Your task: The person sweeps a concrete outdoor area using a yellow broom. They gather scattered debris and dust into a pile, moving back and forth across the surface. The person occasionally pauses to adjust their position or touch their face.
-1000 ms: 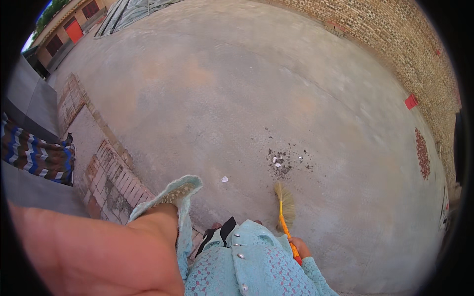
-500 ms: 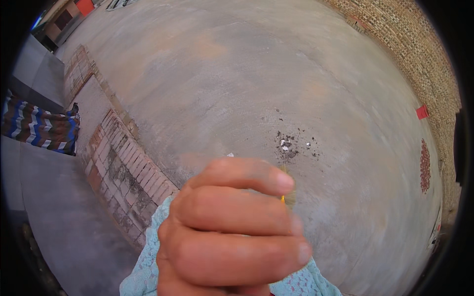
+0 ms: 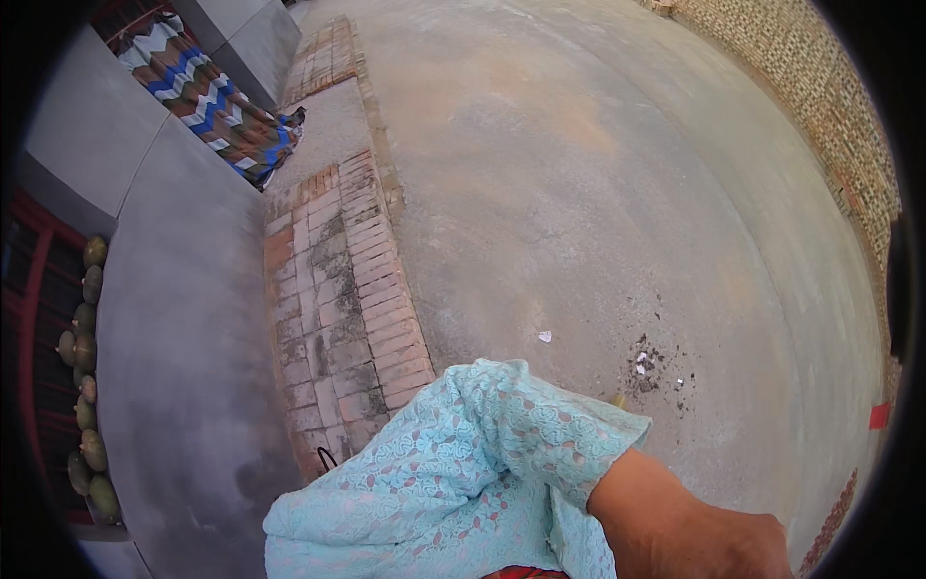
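Observation:
My left arm crosses from the lower left, its light blue lace sleeve (image 3: pixel 521 425) bent at the elbow. From the cuff, the bare forearm runs to the lower right, where part of my left hand (image 3: pixel 743 540) shows at the picture's edge. Its fingers are out of sight, so what it holds cannot be made out. Just past the cuff, a small yellowish tip (image 3: pixel 619 400), like bristles, peeks out over the ground; the sleeve hides the rest. Beyond it lies a scatter of dark debris (image 3: pixel 656 365) with white bits. My right hand is out of view.
A white scrap (image 3: pixel 545 337) lies on the concrete ground (image 3: pixel 540 222). Left of it runs a raised brick ledge (image 3: pixel 318 299) beside a grey wall. Several green gourds (image 3: pixel 85 352) line a window sill. A striped curtain (image 3: pixel 207 101) hangs in a doorway. A red object (image 3: pixel 879 416) stands far right.
The curled hand that filled the lower middle has dropped to the lower right, and the sleeved arm now shows. The view has swung left, bringing in the gourds and more brick ledge.

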The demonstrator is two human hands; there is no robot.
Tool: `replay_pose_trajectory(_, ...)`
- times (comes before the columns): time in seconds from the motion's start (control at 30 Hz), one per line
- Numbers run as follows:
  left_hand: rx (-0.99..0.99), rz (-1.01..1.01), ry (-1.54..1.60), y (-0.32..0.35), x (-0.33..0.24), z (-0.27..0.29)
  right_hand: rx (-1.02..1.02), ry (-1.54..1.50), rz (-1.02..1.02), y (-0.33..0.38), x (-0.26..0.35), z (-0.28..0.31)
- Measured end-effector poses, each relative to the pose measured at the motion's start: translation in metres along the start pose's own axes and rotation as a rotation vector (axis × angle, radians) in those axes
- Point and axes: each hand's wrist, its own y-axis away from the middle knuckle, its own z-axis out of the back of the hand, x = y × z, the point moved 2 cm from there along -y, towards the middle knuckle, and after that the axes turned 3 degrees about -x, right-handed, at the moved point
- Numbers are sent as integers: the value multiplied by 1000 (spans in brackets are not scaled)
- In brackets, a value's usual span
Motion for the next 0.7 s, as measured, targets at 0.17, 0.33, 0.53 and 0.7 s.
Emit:
replay_pose_trajectory(0.17, 123, -20, 85, -7, -5, -4, 47, -4, 10, 11, 13, -21)
replay_pose_trajectory(0.33, 159, 8, 169, -5, -4, -3, 100, -64, 18, 26, 18, -25)
replay_pose_trajectory(0.53, -271, 819, 28, 132, 29, 37, 119, -258, -114, 42, -4, 1)
replay_pose_trajectory(0.7, -858, 1674, -407, 373, 16, -7, 52, -432, -398, 0, -4, 9)
